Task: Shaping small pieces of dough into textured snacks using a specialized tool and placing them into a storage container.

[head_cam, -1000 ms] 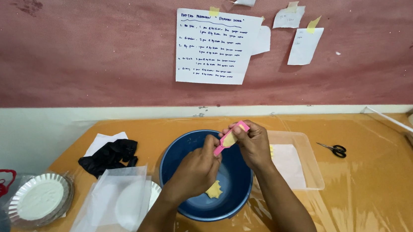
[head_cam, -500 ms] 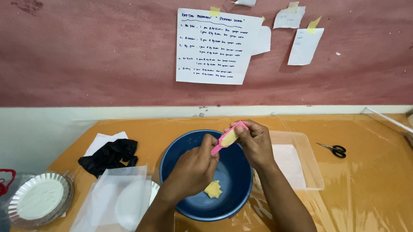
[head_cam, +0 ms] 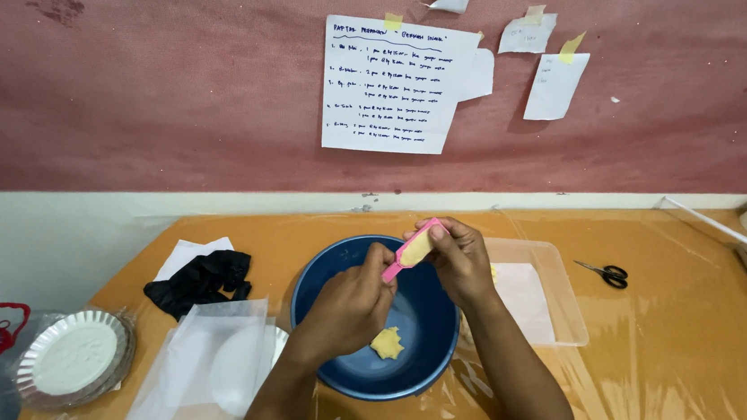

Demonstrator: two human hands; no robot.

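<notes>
- Above the blue bowl [head_cam: 352, 378], at the middle of the tabletop [head_cam: 674, 346], I see both hands meet around a small pink mould [head_cam: 410, 252] packed with pale yellow dough.
- The right hand [head_cam: 461, 261] has its grip pressed together on the mould's upper end, thumb on the near side and fingers curled over the far side.
- The left hand [head_cam: 350, 307] pinches the mould's lower end, fingertips closed tight on the pink edge.
- The mould's long axis runs on a slant: the low end points down-left toward the left hand, the high end up-right toward the wall; its dough-filled face is turned toward me.
- Inside the bowl, below the hands, lies one yellow dough piece [head_cam: 387, 344] on the bottom, apart from the mould.
- To the right, touching the bowl's rim, sits a clear plastic tray [head_cam: 562, 310]; scissors [head_cam: 606, 272] lie beyond it.
- To the left I see clear plastic sheets [head_cam: 198, 365], a foil plate [head_cam: 71, 358] and a black glove [head_cam: 201, 279].
</notes>
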